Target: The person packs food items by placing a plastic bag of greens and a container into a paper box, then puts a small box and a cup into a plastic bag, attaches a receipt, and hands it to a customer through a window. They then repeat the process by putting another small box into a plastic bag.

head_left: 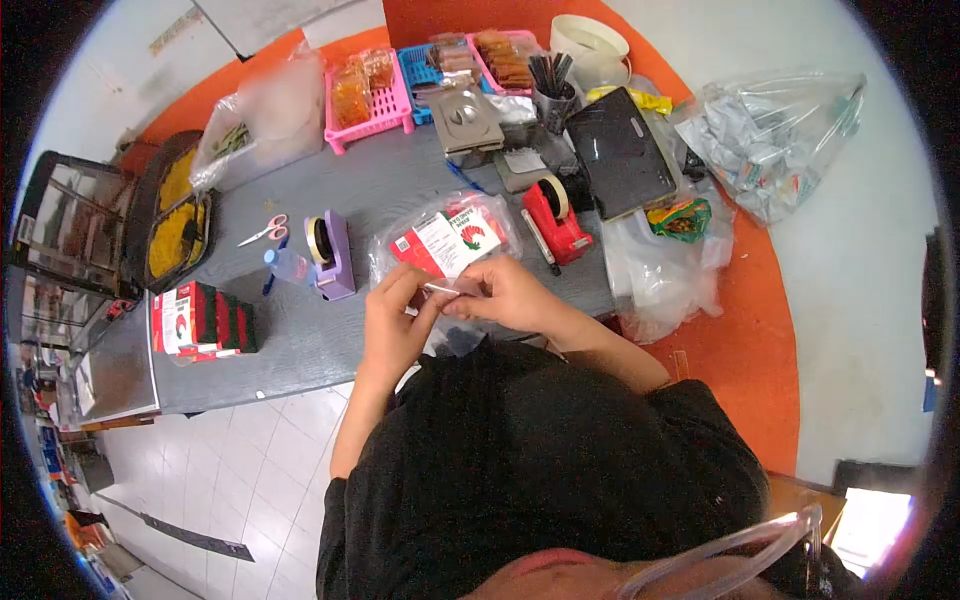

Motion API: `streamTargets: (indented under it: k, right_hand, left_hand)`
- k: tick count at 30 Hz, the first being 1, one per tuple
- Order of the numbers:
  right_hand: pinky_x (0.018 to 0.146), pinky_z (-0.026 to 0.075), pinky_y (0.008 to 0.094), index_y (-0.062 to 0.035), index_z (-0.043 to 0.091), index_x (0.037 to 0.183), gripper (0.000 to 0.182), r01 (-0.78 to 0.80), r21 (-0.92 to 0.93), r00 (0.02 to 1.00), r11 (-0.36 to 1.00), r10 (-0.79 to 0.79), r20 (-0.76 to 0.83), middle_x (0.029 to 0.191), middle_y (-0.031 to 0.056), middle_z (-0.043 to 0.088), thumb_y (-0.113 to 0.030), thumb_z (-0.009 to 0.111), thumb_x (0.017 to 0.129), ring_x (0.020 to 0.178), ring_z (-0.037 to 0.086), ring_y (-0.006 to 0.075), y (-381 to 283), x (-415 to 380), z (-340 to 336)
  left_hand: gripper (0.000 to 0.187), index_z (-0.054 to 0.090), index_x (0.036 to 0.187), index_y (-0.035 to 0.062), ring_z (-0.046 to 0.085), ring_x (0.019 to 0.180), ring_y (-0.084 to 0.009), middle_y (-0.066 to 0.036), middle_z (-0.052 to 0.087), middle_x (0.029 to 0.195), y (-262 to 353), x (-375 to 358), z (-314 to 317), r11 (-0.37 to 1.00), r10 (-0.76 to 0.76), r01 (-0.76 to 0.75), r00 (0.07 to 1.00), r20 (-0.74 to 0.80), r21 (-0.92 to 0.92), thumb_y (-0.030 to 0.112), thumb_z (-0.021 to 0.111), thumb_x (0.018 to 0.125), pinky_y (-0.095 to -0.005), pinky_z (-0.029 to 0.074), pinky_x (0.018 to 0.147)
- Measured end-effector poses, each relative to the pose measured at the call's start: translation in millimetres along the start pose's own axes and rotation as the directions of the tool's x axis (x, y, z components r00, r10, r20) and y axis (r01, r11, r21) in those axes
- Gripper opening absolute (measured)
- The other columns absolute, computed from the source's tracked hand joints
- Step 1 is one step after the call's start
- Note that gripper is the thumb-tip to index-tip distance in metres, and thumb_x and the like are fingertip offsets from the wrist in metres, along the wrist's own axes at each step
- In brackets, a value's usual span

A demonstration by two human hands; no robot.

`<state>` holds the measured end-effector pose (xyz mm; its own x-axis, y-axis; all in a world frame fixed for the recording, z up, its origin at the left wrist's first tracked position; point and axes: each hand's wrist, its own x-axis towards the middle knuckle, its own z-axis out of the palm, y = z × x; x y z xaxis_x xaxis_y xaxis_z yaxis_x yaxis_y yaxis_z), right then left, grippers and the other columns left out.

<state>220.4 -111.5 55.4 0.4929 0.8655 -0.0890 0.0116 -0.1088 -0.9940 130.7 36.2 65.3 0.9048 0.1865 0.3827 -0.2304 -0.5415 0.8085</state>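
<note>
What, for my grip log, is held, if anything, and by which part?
The left hand and right hand pinch a thin, shiny piece at opposite sides; its kind is unclear.

Two hands (398, 308) (508, 293), two tape dispensers (338, 268) (560, 228), two pink baskets (378, 122) (521, 37), one blue basket (411, 72), one bottle (290, 266).

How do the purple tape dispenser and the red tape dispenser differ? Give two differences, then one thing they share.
Colour: the purple tape dispenser has a pale purple body; the red tape dispenser has a bright red one.
Place: the purple one is left of the left hand, beside a clear bottle; the red one is right of the right hand.
Shared: both stand on the grey table.
</note>
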Motion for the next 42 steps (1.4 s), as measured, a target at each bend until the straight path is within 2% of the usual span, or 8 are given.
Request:
streamTargets:
  k: [4, 10, 12, 22, 30, 34, 39, 42]
  right_hand:
    - [0.059, 0.043, 0.0222, 0.0013, 0.06, 0.083, 0.014, 0.023, 0.272, 0.999, 0.962, -0.036, 0.041, 0.07, 0.0017, 0.06, -0.01, 0.063, 0.076, 0.065, 0.053, 0.0062, 7, 1, 5]
    - [0.063, 0.045, 0.0222, 0.0, 0.059, 0.079, 0.009, -0.014, 0.278, 0.998, 0.961, 0.033, -0.063, 0.078, 0.0055, 0.061, -0.008, 0.061, 0.078, 0.071, 0.057, 0.0095, 20, 4, 5]
    - [0.065, 0.046, 0.0223, -0.0002, 0.058, 0.077, 0.007, 0.022, 0.438, 0.987, 0.899, 0.05, -0.153, 0.08, 0.0056, 0.061, -0.007, 0.061, 0.077, 0.072, 0.057, 0.0099, 20, 4, 9]
    - [0.059, 0.041, 0.0223, -0.0059, 0.052, 0.062, 0.02, 0.112, 0.586, 0.981, 0.803, 0.004, -0.193, 0.068, 0.0019, 0.055, -0.009, 0.067, 0.073, 0.061, 0.051, 0.0098, 15, 2, 6]
    - [0.053, 0.038, 0.021, -0.0016, 0.05, 0.065, 0.014, 0.324, -0.32, 0.87, 0.89, -0.414, -0.27, 0.07, 0.0027, 0.05, 0.003, 0.059, 0.073, 0.065, 0.048, 0.0086, 22, 3, -25]
    - [0.053, 0.042, 0.0238, -0.0008, 0.053, 0.076, 0.01, 0.379, -0.247, 0.766, 0.892, -0.452, -0.456, 0.075, 0.0053, 0.049, 0.0, 0.059, 0.068, 0.064, 0.05, 0.0116, -12, 2, -5]
    - [0.065, 0.044, 0.0287, -0.005, 0.055, 0.094, 0.027, 0.499, -0.466, 0.835, 0.731, -0.55, 0.031, 0.091, 0.0094, 0.047, 0.003, 0.055, 0.069, 0.073, 0.052, 0.0202, -3, 4, -11]
    - [0.065, 0.043, 0.0304, -0.0033, 0.053, 0.09, 0.023, 0.576, -0.53, 0.735, 0.622, -0.678, 0.002, 0.087, 0.0092, 0.048, 0.003, 0.054, 0.068, 0.072, 0.052, 0.0232, -7, 7, -7]
  left_hand:
    - [0.015, 0.056, 0.078, -0.0001, 0.05, 0.054, -0.0185, -0.008, 0.051, 0.07, -2, 4, 4, 0.999, -0.021, 0.02, 1.0, -0.022, -0.05, 0.001, 0.066, 0.066, -0.0249, 0.04, 0.048]
    - [0.026, 0.05, 0.072, 0.0005, 0.048, 0.055, -0.0179, -0.006, 0.049, 0.064, 6, -4, 12, 0.883, 0.328, -0.131, 0.859, -0.393, 0.451, 0.012, 0.072, 0.065, -0.0276, 0.039, 0.051]
    - [0.03, 0.047, 0.069, 0.001, 0.048, 0.057, -0.019, -0.007, 0.048, 0.063, 16, -10, 13, 0.986, -0.122, 0.133, 0.986, -0.11, 0.099, 0.015, 0.073, 0.064, -0.0291, 0.039, 0.053]
    - [0.013, 0.058, 0.07, -0.0008, 0.058, 0.074, -0.0197, -0.011, 0.061, 0.077, 0, -10, 13, 0.999, 0.006, -0.011, 0.995, -0.095, -0.052, 0.004, 0.07, 0.066, -0.029, 0.044, 0.069]
    - [0.011, 0.057, 0.071, -0.0001, 0.057, 0.07, -0.022, -0.01, 0.058, 0.075, -7, -11, 5, 0.953, 0.209, -0.083, 0.878, -0.431, 0.292, -0.004, 0.064, 0.065, -0.0286, 0.044, 0.063]
    - [0.015, 0.052, 0.073, 0.0003, 0.057, 0.072, -0.0199, -0.01, 0.058, 0.074, -5, -9, 9, 0.967, 0.202, -0.128, 0.911, -0.36, 0.218, -0.004, 0.064, 0.065, -0.0279, 0.045, 0.065]
    - [0.021, 0.048, 0.076, 0.001, 0.057, 0.067, -0.0173, -0.009, 0.055, 0.073, -4, -13, 20, 1.0, -0.01, 0.008, 0.992, -0.125, -0.018, -0.004, 0.064, 0.064, -0.0265, 0.046, 0.062]
    - [0.021, 0.049, 0.076, 0.0013, 0.057, 0.066, -0.0172, -0.008, 0.056, 0.072, -3, -12, 20, 1.0, 0.022, -0.023, 0.989, -0.149, -0.006, -0.004, 0.065, 0.063, -0.0265, 0.046, 0.062]
